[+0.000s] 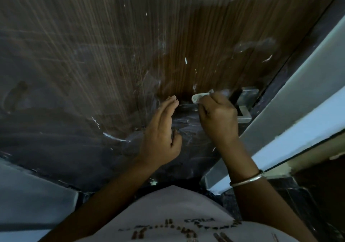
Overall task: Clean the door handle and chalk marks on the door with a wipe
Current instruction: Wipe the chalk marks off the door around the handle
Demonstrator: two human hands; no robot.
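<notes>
A dark brown wooden door (115,41) fills the view, streaked with white chalk marks (113,137) and smears. Its metal lever handle (243,111) sits at the right, near the door edge. My right hand (218,118) is closed around a white wipe (200,97) and presses it on the lever part of the handle, most of which the hand hides. My left hand (162,129) is flat, fingers together, with the fingertips touching the door just left of the handle's free end.
A pale door frame (291,99) runs diagonally along the door's right edge. A light wall (28,195) shows at the lower left. My right wrist wears a metal bangle (248,179). My white shirt fills the bottom of the view.
</notes>
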